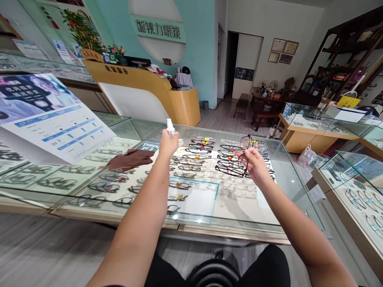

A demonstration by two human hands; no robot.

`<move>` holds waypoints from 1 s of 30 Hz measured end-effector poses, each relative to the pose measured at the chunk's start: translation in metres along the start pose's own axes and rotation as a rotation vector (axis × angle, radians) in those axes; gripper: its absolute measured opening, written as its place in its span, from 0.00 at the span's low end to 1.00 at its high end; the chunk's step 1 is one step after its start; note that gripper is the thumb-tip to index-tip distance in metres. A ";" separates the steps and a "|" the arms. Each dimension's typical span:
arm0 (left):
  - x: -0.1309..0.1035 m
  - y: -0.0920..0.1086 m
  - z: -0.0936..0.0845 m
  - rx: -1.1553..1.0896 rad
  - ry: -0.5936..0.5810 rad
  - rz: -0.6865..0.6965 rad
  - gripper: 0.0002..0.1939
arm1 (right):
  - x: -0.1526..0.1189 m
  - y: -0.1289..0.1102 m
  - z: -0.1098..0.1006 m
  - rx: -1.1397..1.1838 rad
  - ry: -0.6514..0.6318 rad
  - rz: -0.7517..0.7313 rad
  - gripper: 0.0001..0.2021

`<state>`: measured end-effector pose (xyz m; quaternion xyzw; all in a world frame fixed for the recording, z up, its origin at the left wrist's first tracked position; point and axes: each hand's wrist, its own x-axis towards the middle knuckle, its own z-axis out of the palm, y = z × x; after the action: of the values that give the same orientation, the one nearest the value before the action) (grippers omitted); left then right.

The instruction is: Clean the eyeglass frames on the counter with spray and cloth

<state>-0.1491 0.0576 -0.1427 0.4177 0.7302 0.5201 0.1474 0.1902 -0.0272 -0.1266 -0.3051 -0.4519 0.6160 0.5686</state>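
Note:
My left hand (169,142) is closed round a small white spray bottle (170,128), its nozzle upright above my fingers. To the right, my right hand (254,161) pinches a pair of dark red eyeglasses (241,157), held above the glass counter. Several rows of eyeglass frames (230,172) lie beneath and around the hands, in and on the display case. A brown cloth (130,159) rests crumpled on the counter, left of my left hand.
A large printed card (60,131) stands on the left of the counter (191,228). Beyond are a yellow reception desk (185,105) and a wooden bench (241,104). More display cases (323,137) stand on the right. My knees are below the counter's near edge.

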 end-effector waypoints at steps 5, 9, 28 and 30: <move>0.003 -0.011 -0.008 0.250 0.007 -0.048 0.10 | 0.002 -0.001 -0.001 -0.005 0.016 0.008 0.26; 0.006 -0.018 -0.009 0.411 -0.057 -0.098 0.07 | 0.001 -0.002 0.000 -0.004 0.006 -0.001 0.25; 0.015 -0.022 -0.013 0.366 -0.077 -0.257 0.29 | 0.001 -0.003 -0.001 -0.035 -0.005 -0.022 0.25; 0.018 -0.023 -0.021 0.314 -0.070 -0.198 0.28 | 0.002 -0.004 -0.002 -0.026 0.002 -0.026 0.25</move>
<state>-0.1836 0.0554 -0.1501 0.3797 0.8345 0.3678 0.1558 0.1935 -0.0253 -0.1231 -0.3070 -0.4632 0.6022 0.5732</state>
